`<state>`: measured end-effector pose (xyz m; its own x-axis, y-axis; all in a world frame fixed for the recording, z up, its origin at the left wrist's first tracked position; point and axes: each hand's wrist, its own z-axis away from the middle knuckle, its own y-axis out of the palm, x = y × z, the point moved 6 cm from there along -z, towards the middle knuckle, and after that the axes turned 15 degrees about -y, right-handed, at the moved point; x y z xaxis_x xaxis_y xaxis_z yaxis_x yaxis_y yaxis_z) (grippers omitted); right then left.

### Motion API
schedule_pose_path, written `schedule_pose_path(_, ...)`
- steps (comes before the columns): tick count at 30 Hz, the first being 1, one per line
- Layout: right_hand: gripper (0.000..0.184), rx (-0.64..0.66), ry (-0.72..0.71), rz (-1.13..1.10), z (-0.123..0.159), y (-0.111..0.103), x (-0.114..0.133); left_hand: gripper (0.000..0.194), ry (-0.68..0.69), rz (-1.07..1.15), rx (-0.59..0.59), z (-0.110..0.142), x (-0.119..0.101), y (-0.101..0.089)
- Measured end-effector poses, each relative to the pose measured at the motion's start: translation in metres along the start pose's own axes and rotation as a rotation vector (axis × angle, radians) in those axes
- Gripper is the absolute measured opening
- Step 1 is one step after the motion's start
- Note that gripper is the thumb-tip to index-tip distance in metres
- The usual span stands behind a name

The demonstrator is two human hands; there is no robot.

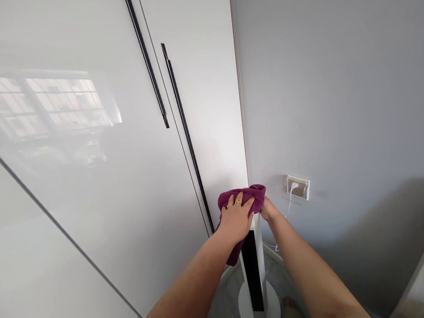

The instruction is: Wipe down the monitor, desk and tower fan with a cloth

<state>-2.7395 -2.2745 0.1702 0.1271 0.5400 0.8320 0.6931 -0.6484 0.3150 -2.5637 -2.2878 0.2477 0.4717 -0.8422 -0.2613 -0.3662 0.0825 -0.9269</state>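
Note:
A white tower fan (259, 254) with a dark front panel stands upright on a round white base. Over its top lies a bunched purple cloth (258, 193), one end hanging down the left side. My left hand (236, 221), with rings on two fingers, presses the cloth against the top, fingers spread and curved over the fabric. At the upper right side of the fan is my right hand (267, 209), touching or very close to it. Its fingers are hidden behind the fan and cloth.
Glossy white cabinet doors (89, 206) with long black handles (184, 126) rise on the left. A grey wall (339, 76) holds a socket (297, 187) with a white plug and cord. Below are floor tiles (224, 305) and a slippered foot (292, 313).

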Motion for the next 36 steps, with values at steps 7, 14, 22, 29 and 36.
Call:
schedule_pose_path(7,0.046,-0.039,0.063,-0.055,0.004,0.000,-0.005,0.056,-0.026,0.133,0.010,-0.048,0.010,0.003)
schedule_pose_path(14,0.053,-0.011,-0.009,-0.013,0.005,0.000,-0.002,0.061,-0.133,0.339,-0.034,-0.080,0.043,0.009)
schedule_pose_path(22,0.053,0.081,-0.140,0.474,-0.002,-0.002,0.017,0.065,-0.307,0.601,-0.137,-0.048,0.078,0.029)
schedule_pose_path(29,0.039,0.110,-0.136,0.758,-0.003,0.018,0.034,0.067,-0.365,0.853,-0.257,0.004,0.079,0.069)
schedule_pose_path(36,0.044,0.173,-0.121,0.945,0.005,0.030,0.047,0.068,-0.407,0.907,-0.248,0.055,0.083,0.141)
